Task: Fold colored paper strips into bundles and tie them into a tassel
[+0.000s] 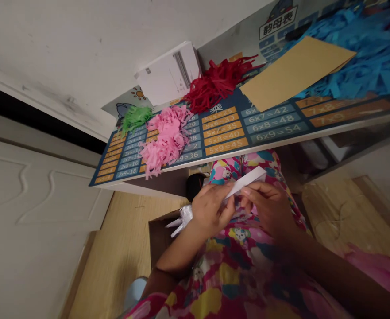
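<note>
A narrow folded white paper strip (249,179) is held above the lap in patterned clothing (241,235). My left hand (211,206) grips its lower left part between thumb and fingers. On the other side my right hand (268,206) pinches the strip's lower edge with thumb and forefinger. The strip's upper right end sticks out past the fingers. Between the hands, part of the paper is hidden by the fingers.
Pink (166,141), green (137,118), red (218,84) and blue (374,53) shredded strips lie on the desk (221,146). Tan paper (297,73) and a white stack (170,75) are there too. Below left, a brown box (158,243) holds white pieces (183,218).
</note>
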Available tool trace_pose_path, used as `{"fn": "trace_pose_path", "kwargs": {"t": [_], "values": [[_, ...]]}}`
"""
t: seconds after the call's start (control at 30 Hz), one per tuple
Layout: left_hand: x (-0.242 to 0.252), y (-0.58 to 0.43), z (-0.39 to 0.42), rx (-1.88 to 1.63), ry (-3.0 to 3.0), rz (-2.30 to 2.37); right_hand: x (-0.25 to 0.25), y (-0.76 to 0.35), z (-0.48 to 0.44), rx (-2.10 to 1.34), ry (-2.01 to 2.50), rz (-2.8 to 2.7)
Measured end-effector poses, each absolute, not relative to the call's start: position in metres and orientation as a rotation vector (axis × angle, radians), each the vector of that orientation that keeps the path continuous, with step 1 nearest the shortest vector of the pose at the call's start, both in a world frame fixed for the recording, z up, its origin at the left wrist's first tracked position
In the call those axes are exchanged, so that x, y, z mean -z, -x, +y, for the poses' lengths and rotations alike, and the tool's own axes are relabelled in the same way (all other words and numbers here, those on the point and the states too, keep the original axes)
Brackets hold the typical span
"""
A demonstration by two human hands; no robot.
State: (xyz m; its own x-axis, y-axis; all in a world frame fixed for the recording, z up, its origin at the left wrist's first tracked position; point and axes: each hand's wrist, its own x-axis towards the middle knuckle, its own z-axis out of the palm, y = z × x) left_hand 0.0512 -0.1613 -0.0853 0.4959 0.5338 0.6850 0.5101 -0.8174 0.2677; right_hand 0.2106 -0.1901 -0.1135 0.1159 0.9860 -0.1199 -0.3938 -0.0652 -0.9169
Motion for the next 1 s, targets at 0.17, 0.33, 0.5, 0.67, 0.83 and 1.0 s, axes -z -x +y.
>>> {"fn": "trace_pose_path", "kwargs": {"t": [0.17, 0.33, 0.5, 0.67, 0.83, 1.0], "values": [[0.085, -0.052, -0.160, -1.262, -2.719, 0.862, 0.112, -0.210, -0.190, -1.347, 1.046, -0.751], [0.085, -0.051, -0.160, -1.243, -2.711, 0.801, 0.114, -0.211, -0.191, -1.323, 1.074, -0.763], [0.085, -0.051, -0.160, -1.232, -2.714, 0.824, 0.111, -0.211, -0.191, -1.305, 1.092, -0.793], [0.083, -0.052, -0.159, -1.228, -2.703, 0.843, 0.107, -0.217, -0.191, -1.320, 1.130, -0.862], [0.084, -0.052, -0.159, -1.218, -2.703, 0.808, 0.103, -0.226, -0.193, -1.317, 1.261, -1.029], [0.085, -0.051, -0.156, -1.224, -2.702, 0.798, 0.121, -0.240, -0.194, -0.913, 1.565, -1.292]]}}
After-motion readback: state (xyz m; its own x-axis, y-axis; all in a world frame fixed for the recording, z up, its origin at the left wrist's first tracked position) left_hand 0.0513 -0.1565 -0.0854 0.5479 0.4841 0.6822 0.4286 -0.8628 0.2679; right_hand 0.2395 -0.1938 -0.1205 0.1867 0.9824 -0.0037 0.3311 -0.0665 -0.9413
